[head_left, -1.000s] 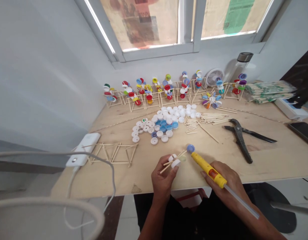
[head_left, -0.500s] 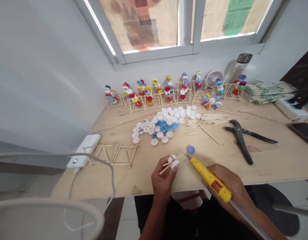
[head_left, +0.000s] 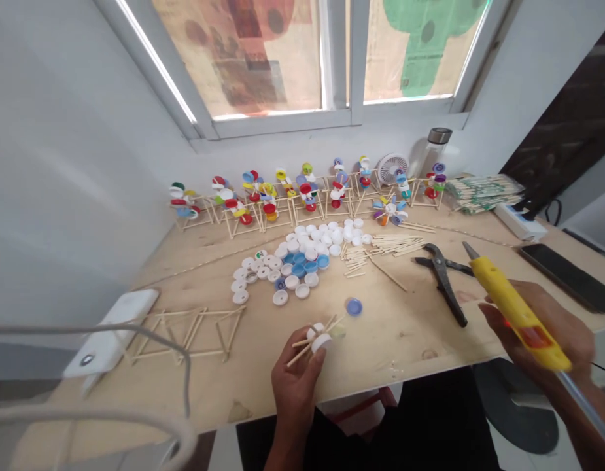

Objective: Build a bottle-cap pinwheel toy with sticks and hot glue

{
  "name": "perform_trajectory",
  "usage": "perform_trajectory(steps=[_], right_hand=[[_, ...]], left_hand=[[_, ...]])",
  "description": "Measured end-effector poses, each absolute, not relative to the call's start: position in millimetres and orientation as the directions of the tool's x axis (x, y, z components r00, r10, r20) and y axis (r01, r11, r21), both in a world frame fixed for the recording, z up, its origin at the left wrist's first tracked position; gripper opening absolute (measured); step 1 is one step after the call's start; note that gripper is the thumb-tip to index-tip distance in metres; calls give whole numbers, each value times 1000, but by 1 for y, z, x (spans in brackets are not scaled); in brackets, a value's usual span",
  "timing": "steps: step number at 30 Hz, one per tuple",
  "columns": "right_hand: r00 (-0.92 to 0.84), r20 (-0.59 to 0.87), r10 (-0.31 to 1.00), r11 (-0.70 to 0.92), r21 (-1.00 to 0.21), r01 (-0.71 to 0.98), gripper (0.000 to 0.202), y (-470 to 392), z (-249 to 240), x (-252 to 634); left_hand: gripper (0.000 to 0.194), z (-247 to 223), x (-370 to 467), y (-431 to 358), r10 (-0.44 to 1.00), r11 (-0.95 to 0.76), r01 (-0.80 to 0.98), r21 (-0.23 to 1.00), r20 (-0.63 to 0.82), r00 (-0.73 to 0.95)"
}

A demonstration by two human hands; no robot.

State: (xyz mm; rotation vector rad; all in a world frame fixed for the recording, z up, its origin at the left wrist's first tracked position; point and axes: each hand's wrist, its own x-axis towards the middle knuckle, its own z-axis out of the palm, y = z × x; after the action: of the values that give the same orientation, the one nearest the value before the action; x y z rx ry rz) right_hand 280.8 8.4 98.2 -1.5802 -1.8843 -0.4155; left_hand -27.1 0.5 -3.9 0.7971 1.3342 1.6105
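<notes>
1. The left hand [head_left: 295,386] is closed in a pinch, thumb and fingers around a cap-and-stick piece [head_left: 320,342]: two white caps with thin sticks spreading out, held at the table's near side.
2. The right hand [head_left: 557,327] is wrapped around a yellow glue gun [head_left: 522,317], raised near the pliers [head_left: 444,281]; a translucent rod [head_left: 589,405] sticks out of its rear.
3. A periwinkle cap [head_left: 354,307] lies on the table [head_left: 380,333], just beyond the held piece, its shallow cup facing up.
4. Farther back, white caps [head_left: 335,235] lie heaped, many cup-up, with blue caps [head_left: 302,267] among them.
5. A clear plastic packet [head_left: 486,193] at the back right holds many sticks in green-printed wrappers.
6. Near it stands a clear bottle [head_left: 432,157], its metallic lid on; its contents cannot be told.
</notes>
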Motion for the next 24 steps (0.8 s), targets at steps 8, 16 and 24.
perform_trajectory(steps=[8, 16, 24], right_hand=[[-227, 564, 794, 183, 134, 974, 13, 49, 39, 345], [-278, 382, 881, 227, 174, 958, 18, 62, 33, 353], [-187, 283, 941, 194, 3, 981, 35, 64, 35, 357]], left_hand=[[42, 1, -23, 1, 909, -36, -224, 974, -61, -412], [38, 5, -25, 2, 929, -36, -244, 969, -57, -365], [36, 7, -25, 1, 932, -45, -325, 945, -77, -353]])
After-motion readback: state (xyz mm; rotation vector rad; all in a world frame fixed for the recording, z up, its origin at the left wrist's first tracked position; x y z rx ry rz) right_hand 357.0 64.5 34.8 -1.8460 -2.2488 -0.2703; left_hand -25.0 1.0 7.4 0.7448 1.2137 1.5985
